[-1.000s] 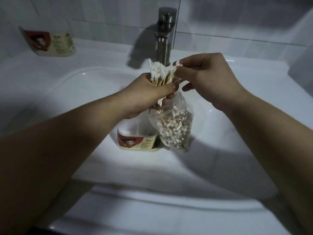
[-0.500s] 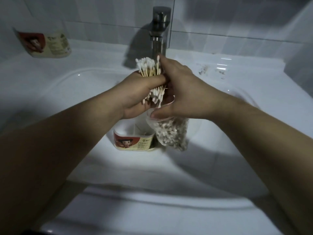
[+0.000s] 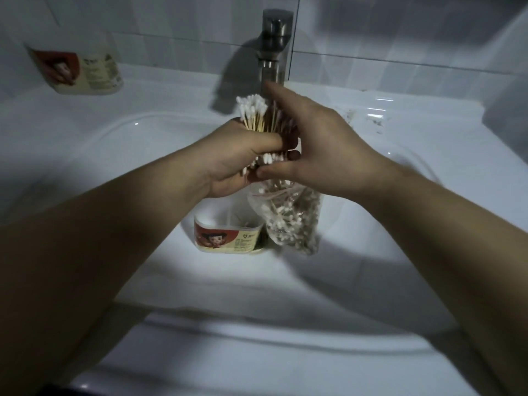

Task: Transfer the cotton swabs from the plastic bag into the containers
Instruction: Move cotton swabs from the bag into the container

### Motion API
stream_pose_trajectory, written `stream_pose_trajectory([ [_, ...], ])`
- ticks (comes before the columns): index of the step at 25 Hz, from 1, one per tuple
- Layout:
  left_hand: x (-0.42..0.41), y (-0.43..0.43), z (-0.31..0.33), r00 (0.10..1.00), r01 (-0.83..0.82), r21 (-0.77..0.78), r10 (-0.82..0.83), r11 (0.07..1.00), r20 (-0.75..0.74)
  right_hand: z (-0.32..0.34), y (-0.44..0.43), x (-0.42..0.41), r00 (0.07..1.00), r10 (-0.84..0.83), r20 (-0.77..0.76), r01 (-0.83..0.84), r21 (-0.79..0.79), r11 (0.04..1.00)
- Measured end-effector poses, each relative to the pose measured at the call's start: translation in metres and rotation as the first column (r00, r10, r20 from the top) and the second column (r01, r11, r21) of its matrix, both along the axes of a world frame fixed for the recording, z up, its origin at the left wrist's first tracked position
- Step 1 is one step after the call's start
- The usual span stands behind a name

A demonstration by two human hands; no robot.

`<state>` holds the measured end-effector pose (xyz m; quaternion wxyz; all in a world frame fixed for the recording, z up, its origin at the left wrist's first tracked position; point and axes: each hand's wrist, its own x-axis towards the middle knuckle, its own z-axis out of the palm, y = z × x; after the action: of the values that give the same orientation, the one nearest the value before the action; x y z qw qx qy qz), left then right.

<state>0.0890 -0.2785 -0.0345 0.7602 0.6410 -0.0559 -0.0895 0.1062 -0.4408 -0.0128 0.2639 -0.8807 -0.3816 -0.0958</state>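
Cotton swabs [image 3: 253, 111]: one tight bundle at centre frame, just below the faucet [image 3: 275, 50]. White tips fan out on top and more tips poke out under the fist. I have the left hand [image 3: 240, 158] wrapped round the middle of the bundle, fingers curled tight, sticks roughly upright. The right hand [image 3: 323, 144] sits against the bundle's right side with its fingers spread wide. The index finger lies straight up along the sticks, and the thumb reaches left to the lower tips. It touches the bundle without gripping it.

The plastic bag [image 3: 288, 221] hangs straight down from under both hands, packed with loose swabs. Its mouth is hidden behind the hands, so I cannot tell which hand holds it.

The container [image 3: 228, 237] stands lower centre in the basin of the sink [image 3: 114, 132]. It is a white tub with a red cartoon label and an open top. The bag's lower end hangs just right of it; I cannot tell if they touch. Something thin shows inside the tub, too dim to identify.

A second container [image 3: 83, 72] with the same label sits at upper left on the ledge, against the tiled wall [image 3: 171, 21]. It is blurred.
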Motion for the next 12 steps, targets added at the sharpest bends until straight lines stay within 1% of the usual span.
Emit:
stream_pose_trajectory([
  [2, -0.0007, 0.0, 0.0008, 1.0, -0.01, 0.013, 0.01, 1.0, -0.024, -0.002, 0.001, 0.0004, 1.0, 0.002, 0.013, -0.001, -0.038, 0.999],
  [5, -0.002, -0.0023, 0.0021, 0.997, -0.031, -0.035, 0.028, 0.999, -0.067, -0.0057, 0.0017, 0.0022, 0.998, 0.033, -0.054, -0.038, -0.091, 0.995],
  [8, -0.0031, -0.0021, 0.0038, 0.998, 0.0, -0.032, -0.002, 0.999, -0.056, -0.0049, 0.0013, 0.0055, 0.999, 0.009, 0.034, -0.007, -0.063, 0.998],
  [9, -0.0036, -0.0022, 0.0046, 0.999, 0.002, -0.032, -0.004, 0.999, -0.051, -0.004, 0.0007, 0.0056, 0.999, 0.009, 0.037, -0.007, -0.048, 0.999],
  [12, -0.005, -0.0037, 0.0054, 0.999, -0.006, -0.063, 0.002, 0.998, -0.053, -0.0035, 0.0005, 0.0019, 0.999, 0.029, -0.031, -0.03, -0.007, 1.0],
])
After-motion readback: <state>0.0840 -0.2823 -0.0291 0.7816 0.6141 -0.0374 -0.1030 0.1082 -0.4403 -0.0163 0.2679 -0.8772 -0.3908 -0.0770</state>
